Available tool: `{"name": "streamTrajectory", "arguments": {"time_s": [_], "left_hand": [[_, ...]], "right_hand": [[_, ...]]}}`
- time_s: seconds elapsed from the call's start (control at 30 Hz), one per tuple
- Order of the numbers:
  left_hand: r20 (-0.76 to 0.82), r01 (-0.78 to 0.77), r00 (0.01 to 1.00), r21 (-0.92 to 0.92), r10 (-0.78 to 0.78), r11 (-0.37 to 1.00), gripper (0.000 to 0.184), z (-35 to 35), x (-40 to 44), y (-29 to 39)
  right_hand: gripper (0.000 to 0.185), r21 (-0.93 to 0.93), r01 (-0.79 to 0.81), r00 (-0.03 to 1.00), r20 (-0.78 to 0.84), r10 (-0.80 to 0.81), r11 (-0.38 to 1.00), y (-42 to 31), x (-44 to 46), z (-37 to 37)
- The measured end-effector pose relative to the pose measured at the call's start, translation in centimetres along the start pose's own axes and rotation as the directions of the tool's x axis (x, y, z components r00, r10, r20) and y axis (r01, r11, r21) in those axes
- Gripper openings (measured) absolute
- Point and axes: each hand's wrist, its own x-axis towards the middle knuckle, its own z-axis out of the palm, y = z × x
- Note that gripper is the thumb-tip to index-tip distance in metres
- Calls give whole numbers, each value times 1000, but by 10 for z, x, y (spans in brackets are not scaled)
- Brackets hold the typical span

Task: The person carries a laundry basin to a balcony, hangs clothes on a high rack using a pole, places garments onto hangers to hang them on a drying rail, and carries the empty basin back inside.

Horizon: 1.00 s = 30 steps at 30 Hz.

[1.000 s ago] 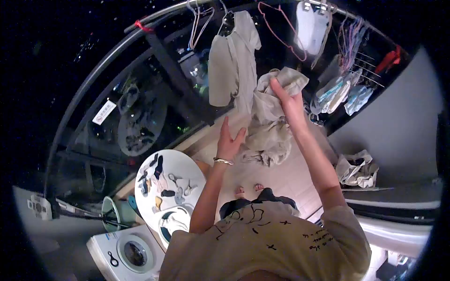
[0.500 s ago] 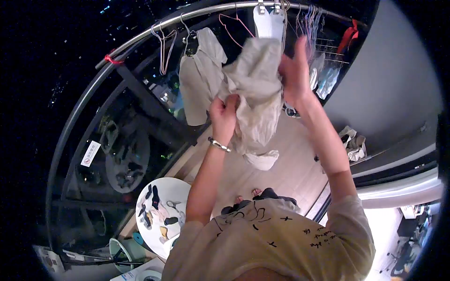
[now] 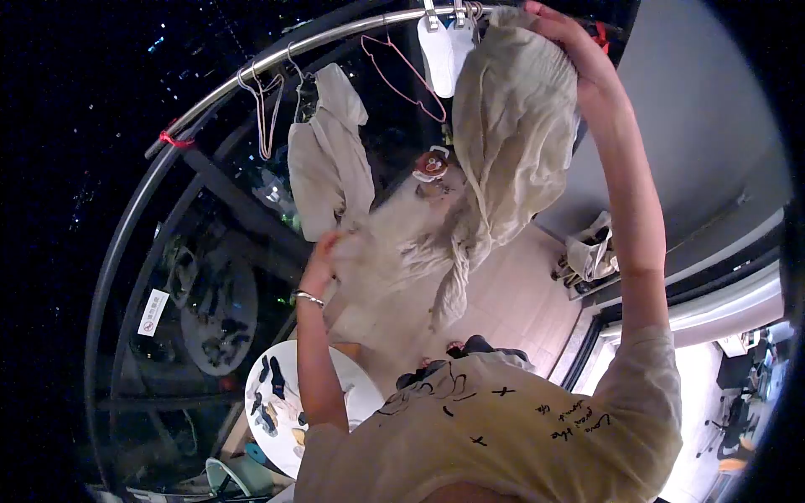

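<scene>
A crumpled beige garment hangs from my right hand, which is raised near the rail with its fingers closed on the garment's top edge. One part of the cloth stretches blurred to the lower left, where my left hand grips its end. Another twisted end dangles toward the floor. Just above my left hand, a second beige garment hangs on a hanger. What kind of garment I hold cannot be told from its folds.
A curved metal rail carries a pink hanger, pale hangers and white clipped insoles. Small dark items lie on a round white table. A low rack stands by the right wall.
My right hand, open beside the cloth before, has risen and now grips its top. My left hand has moved down and left, spreading the garment out. The view has shifted slightly.
</scene>
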Motion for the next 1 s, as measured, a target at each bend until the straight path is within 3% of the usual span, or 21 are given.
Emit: {"name": "streamTrajectory", "arguments": {"time_s": [0.03, 0.07, 0.13, 0.17, 0.2, 0.23, 0.3, 0.4, 0.43, 0.5, 0.53, 0.6, 0.63, 0.7, 0.77, 0.8, 0.87, 0.93, 1.0], "left_hand": [[-58, 171, 985, 301, -161, 938, 48, 6, -3, 6], [30, 230, 961, 468, -276, 853, 55, 13, 2, 15], [-160, 51, 986, 532, 42, 845, 63, 36, 11, 35], [-242, -34, 947, 576, 210, 817, 68, 47, 19, 51], [-188, -261, 937, 182, 294, 948, 74, 55, 27, 75], [-175, -422, 905, -258, 387, 869, 80, 62, 37, 102], [-97, -640, 731, -440, 675, 630, 72, 77, 56, 153], [-115, -540, 839, -292, 531, 789, 59, 93, 64, 179], [-152, -497, 862, -441, 483, 748, 55, 97, 68, 176], [-206, -406, 903, -696, 377, 592, 47, 103, 74, 165], [-311, -431, 898, -762, 310, 483, 43, 108, 66, 166], [-317, -405, 912, -793, 258, 455, 41, 104, 58, 166], [-315, -404, 912, -802, 263, 439, 41, 99, 58, 167], [-302, -397, 913, -816, 276, 420, 41, 93, 59, 165], [-288, -390, 914, -820, 287, 418, 41, 93, 63, 165], [-285, -389, 913, -822, 291, 415, 41, 94, 66, 165], [-301, -395, 914, -813, 273, 427, 40, 100, 75, 162], [-357, -423, 906, -792, 228, 441, 40, 106, 81, 153], [-486, -500, 859, -726, 162, 472, 40, 103, 79, 141]], "right_hand": [[6, 15, 19, 1000, 15, -20, 1000, -8, -4, 17], [10, 60, 22, 999, 28, -24, 998, -15, -10, 36], [10, 186, -4, 996, 88, -12, 983, -13, 1, 35], [11, 246, -16, 993, 120, -14, 969, -13, 6, 34], [10, 209, -11, 985, 169, -25, 978, -13, 8, 39], [10, 168, -3, 987, 157, -24, 986, -12, 9, 46], [9, 84, 6, 990, 140, -18, 996, -10, 9, 64], [11, -134, -30, 1000, 6, 31, 990, 11, 5, 90], [14, -226, -49, 999, -10, 48, 973, 17, 3, 95], [31, -298, -78, 976, 171, 134, 952, 20, 5, 93], [47, -273, -87, 951, 263, 161, 958, 11, 2, 82], [44, -347, 239, 964, 193, -181, 907, 3, -9, 77], [39, -526, 400, 916, 204, -345, 751, 18, 6, 42], [70, -582, 266, 955, 267, -129, 768, 50, 0, -2], [78, -532, 222, 911, 411, 20, 817, 92, -21, -8], [69, -477, 204, 929, 369, -16, 855, 99, -34, 10], [55, -580, 135, 976, 216, -8, 803, 107, -44, 30], [45, -828, -26, 1000, -17, 21, 560, 104, -49, 35], [45, -849, -32, 975, -143, -171, 528, 89, -55, 27]]}}
